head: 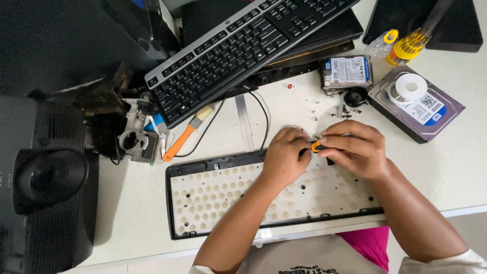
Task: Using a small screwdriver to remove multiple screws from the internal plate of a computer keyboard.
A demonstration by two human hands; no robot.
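An opened keyboard base [203, 193], a black frame with a cream perforated sheet inside, lies flat at the table's front edge. My left hand [285, 157] rests curled on its upper rim, fingertips pinching toward a small tool. My right hand [355, 148] grips that small orange-and-black screwdriver [316, 146] sideways, its orange end showing between both hands, over the base's top edge. What the tip touches is hidden by my fingers.
A black and silver keyboard [238, 45] lies slanted at the back over a laptop. Two hard drives [347, 71] [426, 109], a solder spool [410, 87], yellow-capped bottles [406, 48], a brush with an orange handle [185, 134], a small metal part [137, 139] and a black projector [45, 177] surround the base.
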